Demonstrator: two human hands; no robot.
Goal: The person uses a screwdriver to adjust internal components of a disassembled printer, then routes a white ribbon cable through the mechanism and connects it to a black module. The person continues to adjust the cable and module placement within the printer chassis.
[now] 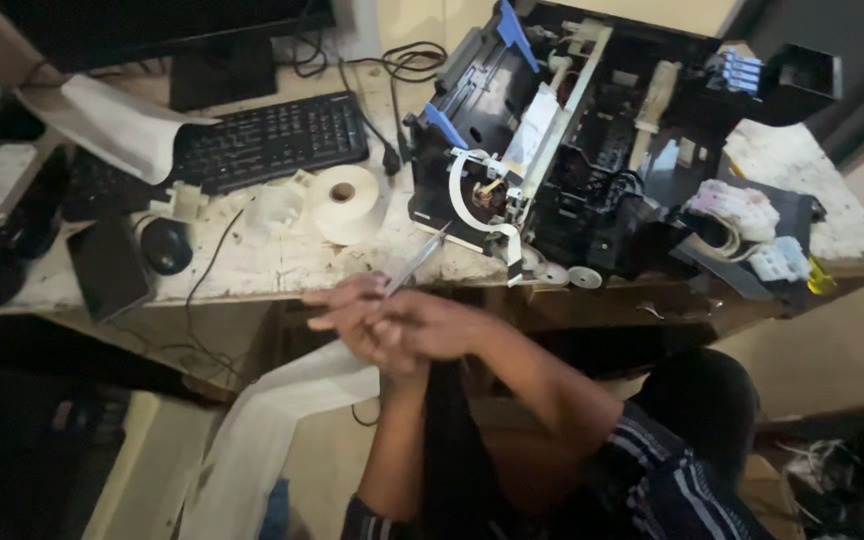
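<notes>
Head view: your hands meet just below the desk (282, 265) edge, at frame centre. Your right hand (432, 325) is closed around a thin metal rod (419, 258), which angles up and right toward the printer (572, 150). Your left hand (357, 315) lies against the right, fingers curled; whether it grips the rod too, you cannot tell. White cloth (272, 430) hangs below your hands. Printer sits opened on the desk, a white ribbon cable (472, 190) looping from its front. Tape roll (344, 200), keyboard (272, 140) and mouse (166, 245) lie left of it.
</notes>
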